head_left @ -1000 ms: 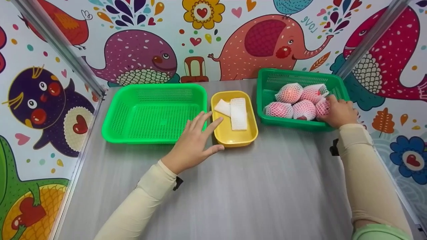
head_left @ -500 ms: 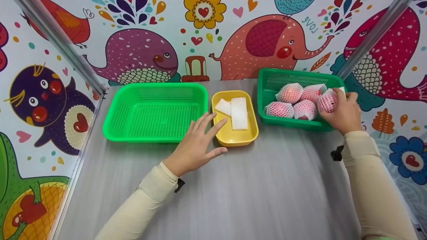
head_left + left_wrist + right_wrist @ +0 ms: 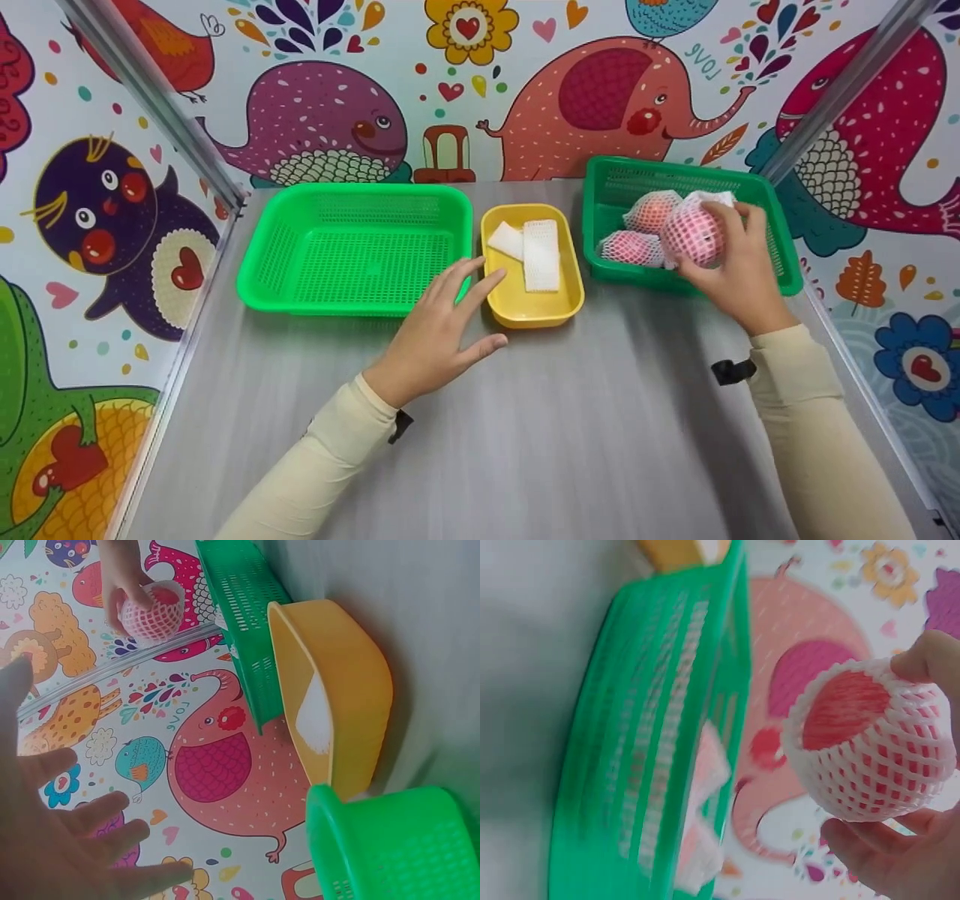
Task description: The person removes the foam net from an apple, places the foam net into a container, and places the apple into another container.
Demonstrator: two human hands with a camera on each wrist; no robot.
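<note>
My right hand (image 3: 739, 274) grips a red apple (image 3: 694, 229) wrapped in a white foam net, held up above the dark green basket (image 3: 784, 255). In the right wrist view, thumb and fingers curl round the netted apple (image 3: 877, 742), whose streaked red skin shows through the net's opening. Behind it, other netted fruits (image 3: 630, 247) lie in the basket, some hidden by the held one. My left hand (image 3: 431, 337) hovers with spread fingers near the yellow tray (image 3: 532, 309) and the bright green basket's corner, holding nothing; the left wrist view shows its fingers (image 3: 97, 814) apart.
Inside the yellow tray lie two white foam nets (image 3: 541, 255), flattened. A bright green basket (image 3: 352, 306) stands to the tray's left. All three containers are in a row along the back of the grey table (image 3: 525, 435), before a printed wall (image 3: 465, 90).
My right hand has lifted the netted apple from the right part of the dark green basket and carried it up and leftward. The left hand stays nearly still; the head view shifts slightly.
</note>
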